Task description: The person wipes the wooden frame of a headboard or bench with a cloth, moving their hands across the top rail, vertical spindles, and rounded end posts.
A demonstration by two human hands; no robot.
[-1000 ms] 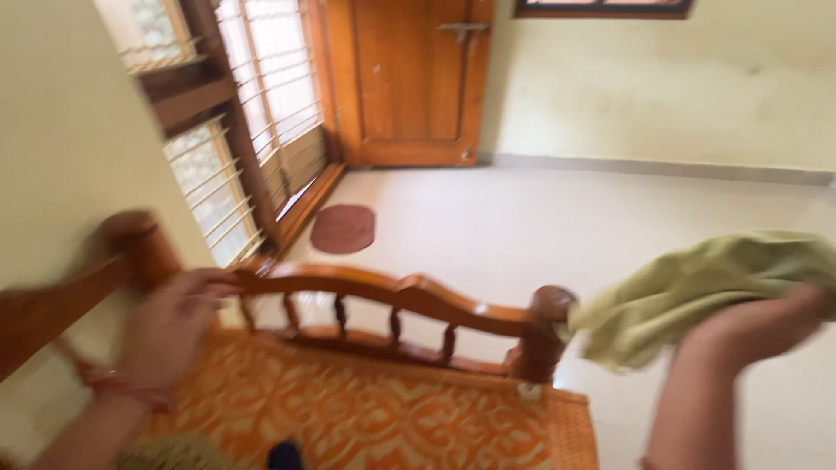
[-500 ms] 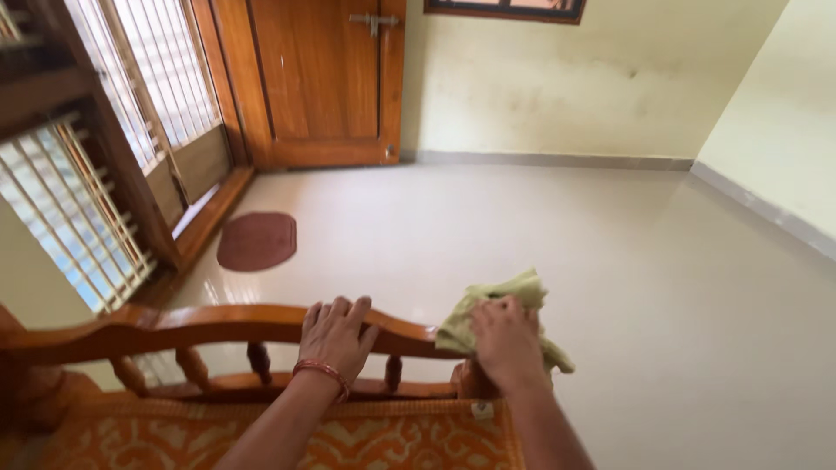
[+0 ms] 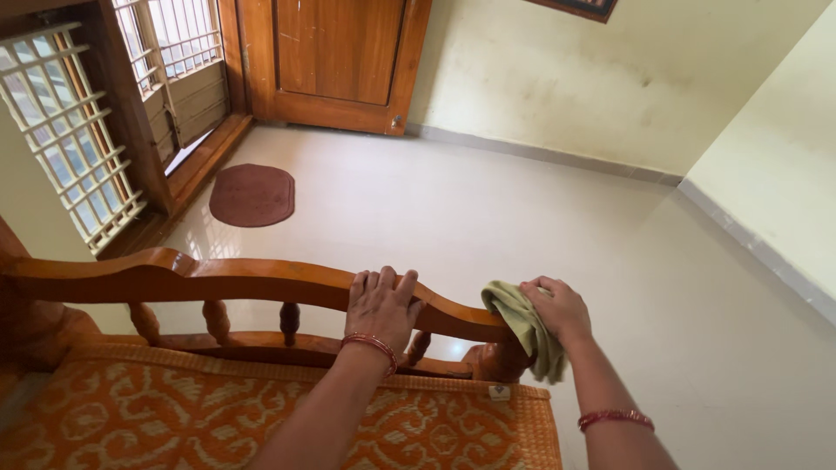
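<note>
- Step in hand, as judged: wiping the top rail of a wooden bed-end with a cloth, the work now at the rail's right end
- Right hand [image 3: 557, 306]: fingers closed round a bunched green cloth [image 3: 527, 331], pressed onto the right end of the wooden rail [image 3: 218, 280] just above the corner post [image 3: 496, 361]; one tail of the cloth hangs down beside the post
- Left hand [image 3: 380, 303]: fingers spread and laid flat over the crest of the rail, holding nothing (a steadying rest, it appears); a red bangle sits at the wrist
- The two hands lie near each other on the rail, not touching
- Next move, as judged: needs firm pressure through the cloth and a path that follows the rail's curve; the turned spindles [image 3: 216, 320] under the rail would need the cloth wrapped round each one
- Orange patterned mat [image 3: 174, 409]: covers the bed surface up to the foot edge, directly under the forearms
- Floor [image 3: 488, 235]: pale and glossy; an oval maroon doormat [image 3: 252, 195] lies near the barred window [image 3: 70, 130] and the wooden door [image 3: 335, 57]
- Containers: none in view, so no contents to list
</note>
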